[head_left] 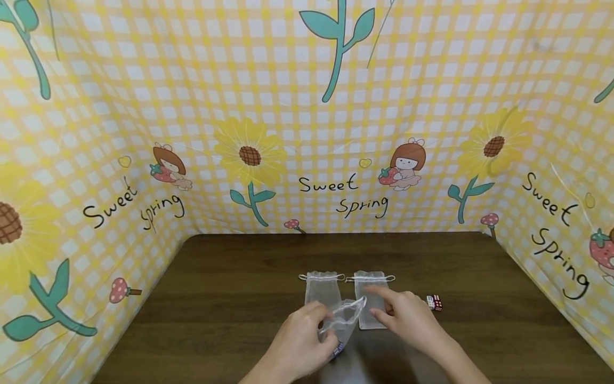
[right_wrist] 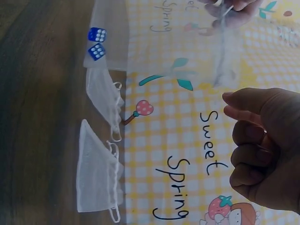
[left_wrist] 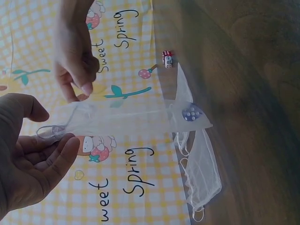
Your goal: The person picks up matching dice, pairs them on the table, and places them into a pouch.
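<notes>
My left hand (head_left: 304, 338) holds a sheer white drawstring bag (left_wrist: 136, 115) by its mouth, so that it hangs above the table. Two blue dice (right_wrist: 97, 43) with white dots lie at the bottom of this bag in the right wrist view. Close to the bag's mouth is my right hand (head_left: 414, 320), its thumb and forefinger stretched toward it with a gap between them. The other fingers of that hand are curled, and nothing is in its grasp. Two more sheer bags, a left one (head_left: 322, 289) and a right one (head_left: 369, 320), lie flat behind the hands.
Red and white dice (head_left: 434, 302) sit together on the dark wooden table (head_left: 230, 309), right of the flat bags. A yellow checked cloth (head_left: 307, 149) with flowers and lettering stands around the back and both sides of the table.
</notes>
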The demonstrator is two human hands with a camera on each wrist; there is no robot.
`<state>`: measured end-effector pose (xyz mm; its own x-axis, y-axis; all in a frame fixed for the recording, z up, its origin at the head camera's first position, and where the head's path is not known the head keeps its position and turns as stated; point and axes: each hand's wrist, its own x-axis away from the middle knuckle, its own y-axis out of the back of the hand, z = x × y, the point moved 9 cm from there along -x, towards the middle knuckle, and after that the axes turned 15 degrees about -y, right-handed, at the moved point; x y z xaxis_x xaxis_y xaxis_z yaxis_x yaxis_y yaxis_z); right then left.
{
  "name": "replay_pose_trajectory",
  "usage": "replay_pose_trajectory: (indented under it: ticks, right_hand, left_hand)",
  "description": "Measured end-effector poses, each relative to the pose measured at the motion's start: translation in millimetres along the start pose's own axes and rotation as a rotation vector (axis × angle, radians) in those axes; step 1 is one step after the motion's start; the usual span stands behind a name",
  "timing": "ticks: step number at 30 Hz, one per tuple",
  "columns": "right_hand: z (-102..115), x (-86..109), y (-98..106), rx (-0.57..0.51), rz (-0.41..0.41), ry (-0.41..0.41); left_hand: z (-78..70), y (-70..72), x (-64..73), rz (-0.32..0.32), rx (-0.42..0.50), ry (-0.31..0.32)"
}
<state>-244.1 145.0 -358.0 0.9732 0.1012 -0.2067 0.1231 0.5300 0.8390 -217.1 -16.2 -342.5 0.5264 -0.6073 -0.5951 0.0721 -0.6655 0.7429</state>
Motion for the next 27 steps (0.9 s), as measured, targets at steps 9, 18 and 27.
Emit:
replay_pose_trajectory:
  ticks: [9,18,27]
  right_hand:
    - [1.5,0.0,-3.9,-0.012,-0.02,0.05]
    - [2.4,4.3,11.4,-0.037,-0.081,0.057]
    - [-1.6,8.8,24.4,-0.017,-0.14,0.029]
  left_hand:
    - [-8.7,6.0,-2.1,-0.054,-0.042,-0.116]
    - [-5.3,8.1,0.4,-0.037,-0.007,-0.184]
    - [3.6,15.8,2.5,-0.087,0.031,-0.122]
